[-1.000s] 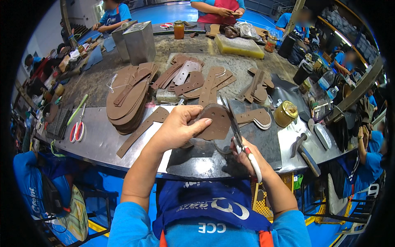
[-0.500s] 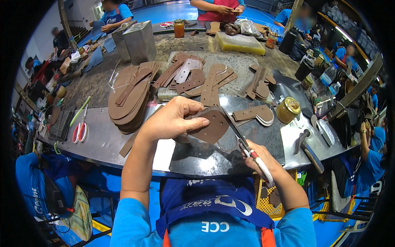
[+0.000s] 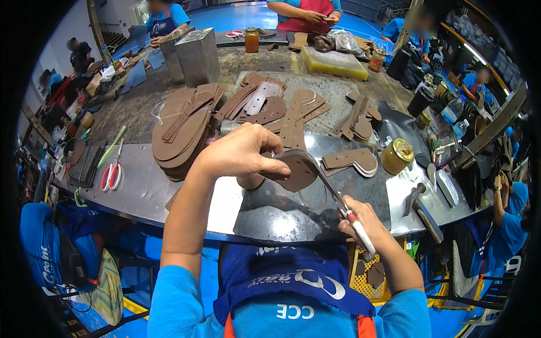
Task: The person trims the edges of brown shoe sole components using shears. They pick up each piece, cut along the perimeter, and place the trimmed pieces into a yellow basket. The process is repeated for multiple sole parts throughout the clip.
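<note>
Pinched between the thumb and fingers of my left hand (image 3: 246, 151) is a brown leather piece (image 3: 301, 176) with a few small punched holes and a rounded edge. My right hand (image 3: 363, 221) grips scissors (image 3: 356, 226) with white-and-red handles. Their dark blades reach up to the leather's right edge, and whether they touch it is hard to tell. Both hands are above a dark cutting sheet (image 3: 270, 217) at the table's near edge. Close beyond lie flat brown strap pieces (image 3: 350, 160) with a pale curved end.
At left are a stack of brown soles (image 3: 181, 138) and red-handled scissors (image 3: 111, 176). More cut straps (image 3: 293, 115) lie ahead. A glue jar (image 3: 397, 156) and a hammer (image 3: 426, 217) are at right. Metal cans (image 3: 200, 59) and a yellow foam block (image 3: 332, 63) stand farther back; co-workers sit around.
The leather piece has turned in my left hand, and its lower outline now looks rounder. The scissors have shifted slightly along its right edge. The whole view has moved a little.
</note>
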`<state>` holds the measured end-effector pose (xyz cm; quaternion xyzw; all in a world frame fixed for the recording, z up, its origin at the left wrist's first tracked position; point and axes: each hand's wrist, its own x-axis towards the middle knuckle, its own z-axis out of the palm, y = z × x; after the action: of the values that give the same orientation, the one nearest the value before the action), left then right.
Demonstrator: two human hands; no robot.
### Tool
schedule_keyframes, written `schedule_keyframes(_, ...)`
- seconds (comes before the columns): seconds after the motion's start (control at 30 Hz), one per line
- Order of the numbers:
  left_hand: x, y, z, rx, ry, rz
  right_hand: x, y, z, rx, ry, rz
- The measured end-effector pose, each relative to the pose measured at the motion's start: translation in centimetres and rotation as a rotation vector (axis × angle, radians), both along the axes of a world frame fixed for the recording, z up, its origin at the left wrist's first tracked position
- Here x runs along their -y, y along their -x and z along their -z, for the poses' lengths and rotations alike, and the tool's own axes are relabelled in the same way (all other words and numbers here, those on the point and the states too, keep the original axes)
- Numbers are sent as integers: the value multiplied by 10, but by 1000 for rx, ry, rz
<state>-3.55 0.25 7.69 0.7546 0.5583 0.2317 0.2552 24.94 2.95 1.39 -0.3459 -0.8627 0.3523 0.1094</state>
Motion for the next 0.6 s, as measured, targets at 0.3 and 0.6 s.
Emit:
schedule_keyframes(0.3, -22, -38, 58, 1312, 165, -276, -6, 24, 25, -235, -5, 43)
schedule_keyframes(0.6, -21, -71, 57, 1317, -595, -458, -13, 39, 39, -566, 346, -11)
